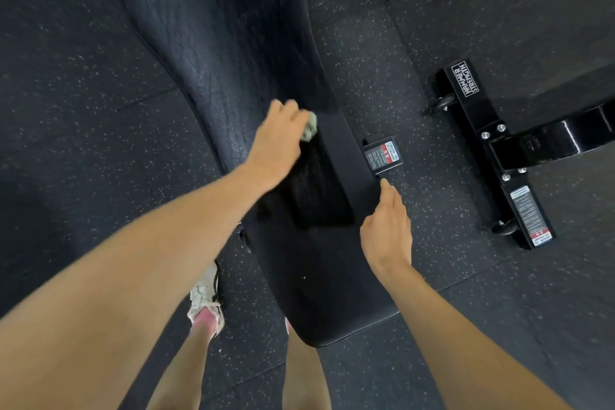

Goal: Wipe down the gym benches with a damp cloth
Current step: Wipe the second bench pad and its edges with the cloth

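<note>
Now we have the cloth [310, 130] bunched under our left hand [279, 140], fingers curled over it, pressing on the bench [326, 276] where the seat pad meets the long back pad. Our right hand [387, 230] lies at the seat's right edge, fingers straight and close together; we cannot tell how hard it leans.

To do this stroke well, we judge it best to flatten the cloth wider, run it along the seam where grime gathers, and overlap each pass.

The upholstery is black, smooth vinyl on the seat and finely creased on the tapering back pad. The cloth is pale green and crumpled. The floor [83, 110] is dark speckled rubber tile.
</note>
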A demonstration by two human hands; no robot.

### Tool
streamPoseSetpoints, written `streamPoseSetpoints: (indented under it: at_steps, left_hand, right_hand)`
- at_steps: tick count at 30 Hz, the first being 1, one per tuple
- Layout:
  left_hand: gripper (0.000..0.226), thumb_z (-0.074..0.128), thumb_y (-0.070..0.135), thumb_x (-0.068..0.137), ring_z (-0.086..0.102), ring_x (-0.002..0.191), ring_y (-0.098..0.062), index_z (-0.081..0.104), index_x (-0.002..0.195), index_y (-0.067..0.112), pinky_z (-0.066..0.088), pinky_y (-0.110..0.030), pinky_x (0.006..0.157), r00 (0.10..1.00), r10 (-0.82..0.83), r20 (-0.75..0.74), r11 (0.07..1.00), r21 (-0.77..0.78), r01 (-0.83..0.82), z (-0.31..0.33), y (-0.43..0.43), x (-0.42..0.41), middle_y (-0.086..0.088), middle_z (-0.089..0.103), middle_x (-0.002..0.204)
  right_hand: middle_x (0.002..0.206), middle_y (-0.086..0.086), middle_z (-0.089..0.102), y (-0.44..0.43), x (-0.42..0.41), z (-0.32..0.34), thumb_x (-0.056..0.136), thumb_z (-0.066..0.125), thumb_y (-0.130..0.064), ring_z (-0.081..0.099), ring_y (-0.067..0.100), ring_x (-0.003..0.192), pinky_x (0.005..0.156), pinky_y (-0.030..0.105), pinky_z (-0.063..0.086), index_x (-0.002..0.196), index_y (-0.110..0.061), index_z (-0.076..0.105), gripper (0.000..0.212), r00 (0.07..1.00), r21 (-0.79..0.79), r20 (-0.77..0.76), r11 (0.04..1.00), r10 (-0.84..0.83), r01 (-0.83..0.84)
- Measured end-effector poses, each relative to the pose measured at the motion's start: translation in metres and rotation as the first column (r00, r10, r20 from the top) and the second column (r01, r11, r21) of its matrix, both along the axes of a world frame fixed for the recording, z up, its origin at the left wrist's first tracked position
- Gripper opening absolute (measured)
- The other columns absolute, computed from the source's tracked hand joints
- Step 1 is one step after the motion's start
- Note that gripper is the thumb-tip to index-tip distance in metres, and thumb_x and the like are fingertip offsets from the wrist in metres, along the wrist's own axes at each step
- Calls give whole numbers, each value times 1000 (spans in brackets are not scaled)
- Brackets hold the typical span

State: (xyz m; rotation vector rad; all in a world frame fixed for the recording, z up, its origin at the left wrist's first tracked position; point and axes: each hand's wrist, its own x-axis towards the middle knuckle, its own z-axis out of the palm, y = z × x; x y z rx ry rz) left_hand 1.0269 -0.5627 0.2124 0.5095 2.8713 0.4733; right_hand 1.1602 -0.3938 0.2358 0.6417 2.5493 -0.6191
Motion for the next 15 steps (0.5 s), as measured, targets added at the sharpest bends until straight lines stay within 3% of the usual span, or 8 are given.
streamPoseSetpoints:
  at_steps: [4,7,11,13,15]
  left_hand:
    - [44,56,-7,83,41,112,-30,52,126,4,45,-33,88,959,282,-21,959,-21,-282,3,12,-21,-13,49,119]
    - [46,59,-8,79,43,106,-31,53,123,3,47,-34,85,955,293,-48,956,-4,-294,3,30,0,-14,51,114]
    - [46,64,-11,62,44,91,-29,59,105,5,47,-36,67,999,-21,-28,994,103,23,0,61,59,-12,53,95]
    - [44,66,-7,61,45,85,-26,61,103,3,48,-34,60,971,-241,-6,962,134,239,-5,74,96,-9,56,90]
    - [40,67,-4,65,50,81,-25,62,104,1,50,-34,64,916,-402,12,908,136,396,-6,78,120,-8,58,91]
  right_hand:
    - [155,9,28,5,4,-1,93,45,3,37,27,137,114,40,31,152,-10,18,66,1000,-14,8,1000,-28,28]
    - [154,9,31,8,7,-2,93,45,3,33,24,139,115,37,27,150,-8,23,62,1000,-1,30,1000,-6,6]
    - [153,8,33,14,9,-3,93,44,3,32,24,138,114,36,27,150,-7,25,60,998,-2,58,1000,-1,1]
    - [152,7,33,17,9,-2,95,45,0,31,23,139,113,35,26,150,-8,26,59,998,-4,69,1000,12,-12]
    - [151,6,35,22,10,-2,97,47,-3,31,23,139,113,36,27,150,-8,27,57,997,-6,75,1000,26,-26]
